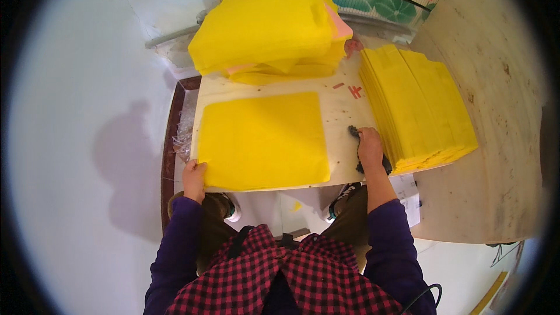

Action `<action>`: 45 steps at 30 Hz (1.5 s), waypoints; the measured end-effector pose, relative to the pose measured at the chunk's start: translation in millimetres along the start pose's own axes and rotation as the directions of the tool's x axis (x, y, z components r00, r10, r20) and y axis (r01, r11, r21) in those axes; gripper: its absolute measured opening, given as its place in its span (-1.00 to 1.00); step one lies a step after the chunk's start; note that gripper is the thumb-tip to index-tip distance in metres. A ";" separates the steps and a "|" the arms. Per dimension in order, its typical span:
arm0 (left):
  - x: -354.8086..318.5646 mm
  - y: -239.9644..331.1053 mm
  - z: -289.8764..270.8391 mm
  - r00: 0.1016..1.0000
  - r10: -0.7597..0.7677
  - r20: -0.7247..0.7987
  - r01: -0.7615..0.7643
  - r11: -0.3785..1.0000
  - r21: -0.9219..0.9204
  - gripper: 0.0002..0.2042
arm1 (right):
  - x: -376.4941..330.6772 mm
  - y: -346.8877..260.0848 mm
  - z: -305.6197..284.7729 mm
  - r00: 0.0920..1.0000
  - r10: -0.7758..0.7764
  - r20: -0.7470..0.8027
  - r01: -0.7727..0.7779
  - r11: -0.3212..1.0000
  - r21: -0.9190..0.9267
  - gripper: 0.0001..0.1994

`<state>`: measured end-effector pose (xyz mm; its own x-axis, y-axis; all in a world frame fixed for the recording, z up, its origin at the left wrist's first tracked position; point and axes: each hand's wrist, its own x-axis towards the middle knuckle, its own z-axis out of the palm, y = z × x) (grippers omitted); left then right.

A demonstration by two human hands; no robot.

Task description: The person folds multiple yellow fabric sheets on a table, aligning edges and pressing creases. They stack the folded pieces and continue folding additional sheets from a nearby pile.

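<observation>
A flat yellow sheet point(265, 140), which looks like soft cloth or paper, lies on the wooden table point(344, 111) before me. At its near left corner my left hand point(194, 179) is closed, with the corner pinched by the fingers. My right hand point(371, 150) is wrapped round a crumpled dark grey rag point(360, 160) resting on the tabletop, right of the sheet and apart from it. Just beyond that hand stands a neat stack of folded yellow pieces point(417, 105). Part of the rag is hidden under my palm.
A tall loose pile of yellow sheets point(262, 29) with some pink point(338, 23) between them sits at the table's far side. Red marks point(354, 91) show on the wood. Clear crumpled plastic point(184, 122) lies left of the table. A wooden board point(484, 81) rises at right.
</observation>
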<state>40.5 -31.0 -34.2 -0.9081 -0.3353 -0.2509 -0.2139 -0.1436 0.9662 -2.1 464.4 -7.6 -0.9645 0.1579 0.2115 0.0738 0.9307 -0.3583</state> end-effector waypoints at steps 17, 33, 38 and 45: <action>7.9 10.8 -8.9 0.997 -0.065 0.050 0.056 0.983 0.177 -0.79 | -47.1 -41.8 -0.4 0.990 -0.116 -0.083 0.112 0.993 -0.046 -0.56; -12.8 14.1 -22.6 0.989 0.140 0.048 -0.142 0.989 0.046 -0.65 | -78.8 -60.3 17.1 0.996 -0.079 -0.037 0.088 0.893 0.441 -0.54; -0.2 24.8 -14.0 0.993 0.102 0.066 -0.094 0.989 -0.117 -0.64 | -70.4 -72.1 18.2 1.000 -0.007 0.026 -0.009 0.821 0.571 -0.49; 21.3 25.4 1.1 0.993 0.090 0.079 -0.064 0.954 -0.293 -0.58 | -66.4 -89.2 22.7 0.997 -0.018 0.077 -0.028 0.832 0.554 -0.46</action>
<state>15.4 -40.8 -14.9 -0.9492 -0.2726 -0.1572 -0.0410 -0.3881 0.9207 49.6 363.4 -10.3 -0.9823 0.1154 0.1472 -0.0522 0.5868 -0.8081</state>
